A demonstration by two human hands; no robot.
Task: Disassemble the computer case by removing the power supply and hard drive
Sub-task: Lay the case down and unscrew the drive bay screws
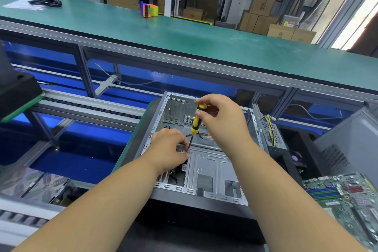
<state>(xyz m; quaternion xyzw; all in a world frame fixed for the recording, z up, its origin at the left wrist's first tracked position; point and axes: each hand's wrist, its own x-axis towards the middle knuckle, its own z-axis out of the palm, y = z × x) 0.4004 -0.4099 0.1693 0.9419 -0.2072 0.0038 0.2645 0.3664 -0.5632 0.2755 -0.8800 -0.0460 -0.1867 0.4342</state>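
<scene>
We see the computer case (pixel 206 172) lying on its side, open toward us, on the near work surface below the long green bench (pixel 184 32). Its main floor looks bare: no circuit board sits inside, and a green circuit board (pixel 345 194) lies well apart at lower right. A power supply (pixel 273 135) with yellow wires rests just outside the case's right wall, so we judge that this half of the task is probably done.

Inside the case, a ribbed metal bracket (pixel 210 168) spans the near half. We cannot tell whether the hard drive is beneath it or already gone; no drive is plainly visible.

Our right hand (pixel 223 118) grasps the handle of a yellow-and-black screwdriver (pixel 195 122), fingers curled round its top, shaft pointing down. Our left hand (pixel 167 149) pinches at the shaft's tip, where it meets the bracket's left edge, apparently steadying the tip or a small screw; the screw itself is too small to confirm.

We judge the work to be at a fastener on the drive mounting, with drive removal, if any, left to do.
</scene>
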